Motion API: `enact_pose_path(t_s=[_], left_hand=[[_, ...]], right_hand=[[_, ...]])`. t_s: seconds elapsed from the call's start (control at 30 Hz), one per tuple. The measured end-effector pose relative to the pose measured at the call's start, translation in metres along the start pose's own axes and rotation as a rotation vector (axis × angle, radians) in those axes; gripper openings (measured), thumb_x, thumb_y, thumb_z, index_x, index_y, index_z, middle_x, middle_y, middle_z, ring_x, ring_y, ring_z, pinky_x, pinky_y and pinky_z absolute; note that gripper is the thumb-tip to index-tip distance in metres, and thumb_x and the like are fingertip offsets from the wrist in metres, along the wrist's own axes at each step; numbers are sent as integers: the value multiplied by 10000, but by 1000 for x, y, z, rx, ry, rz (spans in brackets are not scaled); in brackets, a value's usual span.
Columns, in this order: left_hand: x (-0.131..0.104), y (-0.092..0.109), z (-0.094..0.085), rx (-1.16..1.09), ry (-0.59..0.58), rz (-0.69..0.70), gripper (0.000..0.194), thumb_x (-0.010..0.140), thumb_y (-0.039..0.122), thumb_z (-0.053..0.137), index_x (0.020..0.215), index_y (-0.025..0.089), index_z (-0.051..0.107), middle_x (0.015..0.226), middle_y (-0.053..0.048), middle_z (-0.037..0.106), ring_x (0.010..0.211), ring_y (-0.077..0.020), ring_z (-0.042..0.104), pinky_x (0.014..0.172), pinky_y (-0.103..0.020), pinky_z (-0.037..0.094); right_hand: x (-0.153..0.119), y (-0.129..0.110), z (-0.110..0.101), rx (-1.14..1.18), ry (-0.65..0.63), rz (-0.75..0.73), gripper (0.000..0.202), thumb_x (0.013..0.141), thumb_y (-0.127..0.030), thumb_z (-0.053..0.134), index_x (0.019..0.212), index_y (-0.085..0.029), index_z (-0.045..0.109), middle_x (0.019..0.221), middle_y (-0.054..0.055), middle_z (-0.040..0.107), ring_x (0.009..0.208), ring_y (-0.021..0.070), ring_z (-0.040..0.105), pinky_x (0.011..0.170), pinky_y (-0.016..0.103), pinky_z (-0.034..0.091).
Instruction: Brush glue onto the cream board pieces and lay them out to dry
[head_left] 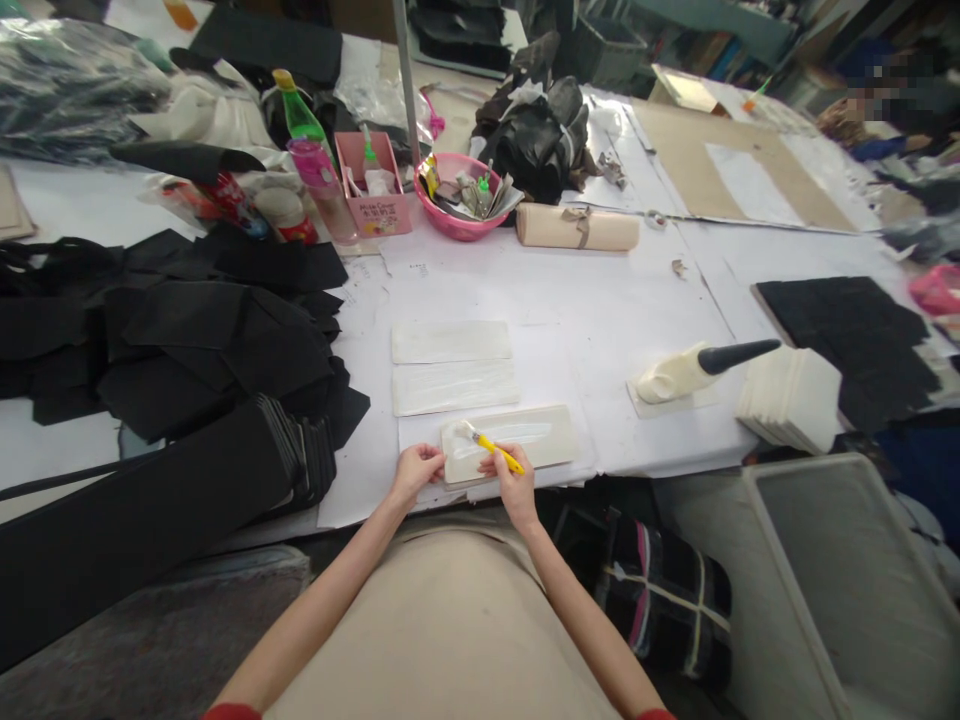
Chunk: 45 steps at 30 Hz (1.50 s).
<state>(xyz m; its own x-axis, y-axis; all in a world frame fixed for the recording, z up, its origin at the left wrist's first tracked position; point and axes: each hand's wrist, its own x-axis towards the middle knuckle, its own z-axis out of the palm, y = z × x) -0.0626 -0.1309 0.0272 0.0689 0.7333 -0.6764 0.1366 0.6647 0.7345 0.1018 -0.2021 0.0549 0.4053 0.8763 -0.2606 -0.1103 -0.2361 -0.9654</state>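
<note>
My right hand (515, 480) grips a paintbrush with a yellow handle (501, 452). Its bristles touch the left part of an off-white rectangular sheet (540, 433), where a wet whitish smear shows. At that sheet's left edge, my left hand (420, 472) pinches the border between thumb and fingers. Just beyond lie two similar pale strips (450, 342), one behind the other, with a streaky sheen. To the right stands a cream-coated glue bottle (675, 375) with a dark pointed nozzle, leaning over on a small pale piece.
Black cut pieces (180, 330) heap up on the left. A stack of white pieces (791, 395) stands near the right front edge. Behind are a pink basin (457, 225), a pink box (379, 215), a green-topped bottle (300, 115) and a beige roll (562, 228). A grey bin (780, 540) sits below right.
</note>
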Motion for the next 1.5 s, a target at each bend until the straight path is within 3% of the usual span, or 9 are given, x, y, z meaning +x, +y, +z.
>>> enact_pose_path(t_s=[0.3,0.43,0.5,0.63,0.73,0.97,1.23,1.4,1.5], left_hand=[[0,-2,4,-27,34,-6,148,563,204,683,642,144,573,505,20,602,431,-114,572,421,-208,473],[-1,0,2,-20,22,-21,191,546,226,717,649,141,580,512,15,609,442,-119,582,429,-213,483],[-1,1,1,-19,7,-38,212,539,233,736,653,137,585,515,8,613,449,-121,586,433,-214,485],[-1,3,0,-15,-2,-41,257,532,268,770,657,136,588,514,3,614,456,-125,588,442,-221,489],[0,2,-1,-8,-14,-34,286,532,293,783,671,131,592,516,0,617,459,-125,587,451,-226,493],[1,0,-3,-28,-50,-48,311,531,307,791,686,124,593,531,-2,624,463,-115,583,466,-223,500],[-1,0,-4,-66,-59,-52,345,513,324,810,694,125,595,536,0,626,465,-113,582,473,-224,502],[1,-1,-6,-40,-59,-46,347,518,342,806,695,126,600,532,-9,632,468,-116,585,477,-223,497],[2,-2,-7,-29,-63,-50,345,520,348,804,694,127,603,528,-10,633,467,-117,585,485,-227,500]], right_hand=[[20,3,-111,-40,537,-98,288,832,-419,592,950,-165,527,693,19,693,550,170,680,567,308,576],[10,-7,-121,-158,652,-169,264,855,-400,564,979,-171,519,739,22,684,617,170,685,634,323,578],[-5,-13,-105,-202,521,-181,242,881,-382,540,1007,-175,536,781,32,684,666,175,688,674,330,576],[-32,-15,-56,-288,75,-163,215,916,-350,500,1045,-199,583,835,51,695,726,184,683,710,317,562],[-31,-12,-29,-446,-94,-265,232,926,-332,491,1096,-221,605,885,56,705,784,189,676,767,313,536],[-14,-15,-21,-806,-484,-517,249,949,-263,456,1110,-263,646,877,53,705,772,183,639,762,287,484],[-40,-37,-49,-835,-603,-444,232,942,-313,488,1116,-254,629,865,29,704,697,161,630,687,254,476],[-18,-38,-30,-749,-476,-445,275,968,-316,415,1162,-248,597,988,56,699,850,190,652,774,287,485],[-14,-28,-18,-787,-498,-476,242,954,-303,441,1099,-252,627,894,49,709,778,185,658,744,278,491]])
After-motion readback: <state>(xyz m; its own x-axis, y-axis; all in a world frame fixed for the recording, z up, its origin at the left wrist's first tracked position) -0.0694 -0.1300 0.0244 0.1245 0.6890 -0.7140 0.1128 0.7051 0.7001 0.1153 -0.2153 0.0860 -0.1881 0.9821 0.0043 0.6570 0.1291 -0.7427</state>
